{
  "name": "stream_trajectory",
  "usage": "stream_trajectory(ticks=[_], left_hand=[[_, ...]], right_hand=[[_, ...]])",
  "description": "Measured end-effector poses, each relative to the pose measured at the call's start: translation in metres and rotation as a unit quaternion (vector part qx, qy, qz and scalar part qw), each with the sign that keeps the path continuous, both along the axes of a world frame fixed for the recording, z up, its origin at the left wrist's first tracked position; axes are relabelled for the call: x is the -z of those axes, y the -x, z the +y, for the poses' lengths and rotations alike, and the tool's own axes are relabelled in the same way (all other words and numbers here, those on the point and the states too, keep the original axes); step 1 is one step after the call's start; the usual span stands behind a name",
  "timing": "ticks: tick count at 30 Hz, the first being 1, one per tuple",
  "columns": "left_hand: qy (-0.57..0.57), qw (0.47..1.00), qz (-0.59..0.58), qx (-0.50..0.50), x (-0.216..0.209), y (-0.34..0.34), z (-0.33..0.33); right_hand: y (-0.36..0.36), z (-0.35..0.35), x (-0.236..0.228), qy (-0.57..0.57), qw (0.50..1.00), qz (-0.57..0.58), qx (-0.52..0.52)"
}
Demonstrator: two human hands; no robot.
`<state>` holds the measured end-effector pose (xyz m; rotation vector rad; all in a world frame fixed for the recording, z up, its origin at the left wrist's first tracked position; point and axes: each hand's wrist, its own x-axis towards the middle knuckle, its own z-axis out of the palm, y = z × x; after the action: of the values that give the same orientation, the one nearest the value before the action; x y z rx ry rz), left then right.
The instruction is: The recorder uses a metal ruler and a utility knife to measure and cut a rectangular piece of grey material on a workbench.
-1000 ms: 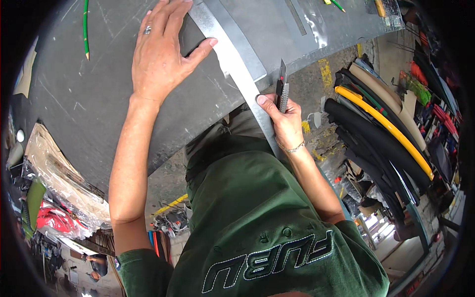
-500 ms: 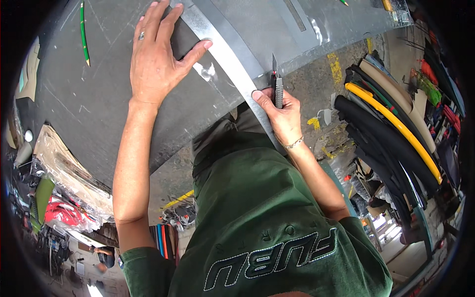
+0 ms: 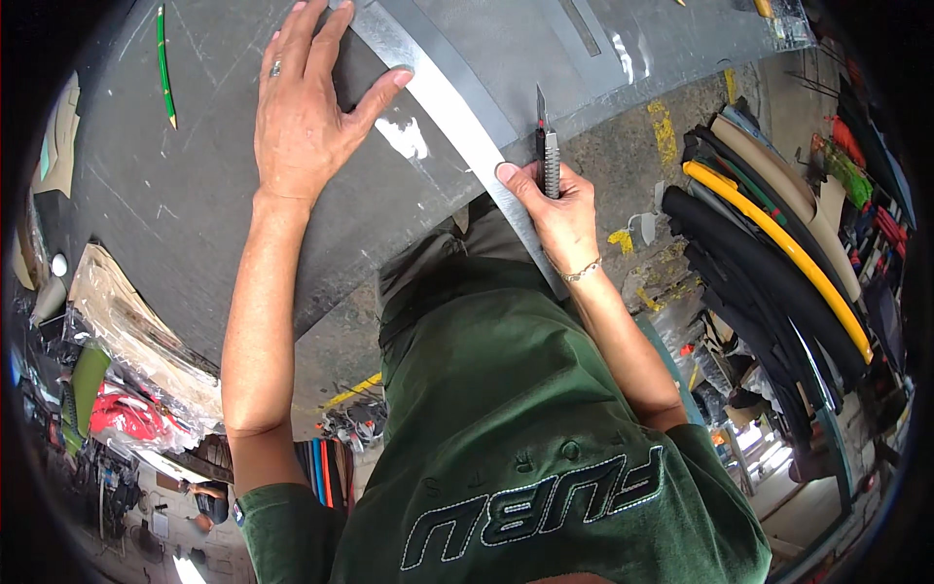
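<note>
A long steel ruler [image 3: 443,102] runs diagonally from the far edge of the view down past the table's near edge. My left hand [image 3: 304,136] lies flat with spread fingers on the dark table [image 3: 204,243], its thumb tip and far fingertips touching the ruler's left edge. My right hand [image 3: 562,222] grips the ruler's near part, the thumb on top. The same hand holds a utility knife [image 3: 552,161] upright, blade out and pointing away from me. Beside the ruler lies a grey sheet [image 3: 516,58] with a narrow dark slot; part of it is hidden.
A green pencil [image 3: 165,73] rests on the table at the far left. Rolls of dark material [image 3: 769,282] and a yellow roll [image 3: 778,243] stand at the right. Plastic-wrapped beige sheets [image 3: 136,321] are at the left. Yellow marks [image 3: 662,136] show on the floor.
The knife and my right hand have shifted slightly right, with the ruler's near end also a little to the right. My left thumb has edged slightly away from me.
</note>
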<state>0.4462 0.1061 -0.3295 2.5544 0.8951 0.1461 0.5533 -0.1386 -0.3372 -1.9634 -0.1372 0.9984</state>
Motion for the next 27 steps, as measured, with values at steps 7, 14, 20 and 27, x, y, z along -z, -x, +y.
stream_trajectory(ticks=[7,14,20,27], left_hand=[[-0.043,0.996,-0.074,0.015,0.019,0.003,0.004],[-0.1,0.988,-0.112,0.036,0.03,0.007,0.006],[-0.089,0.99,-0.11,0.029,0.029,0.007,0.004],[-0.11,0.988,-0.108,0.029,0.031,0.007,0.006]], right_hand=[[-0.002,0.0,0.003,0.003,1.0,-0.017,-0.007],[-0.005,0.0,0.001,0.033,0.999,-0.01,-0.021],[-0.005,0.0,0.002,0.045,0.999,-0.013,-0.023],[-0.007,0.001,0.001,0.06,0.998,-0.003,-0.032]])
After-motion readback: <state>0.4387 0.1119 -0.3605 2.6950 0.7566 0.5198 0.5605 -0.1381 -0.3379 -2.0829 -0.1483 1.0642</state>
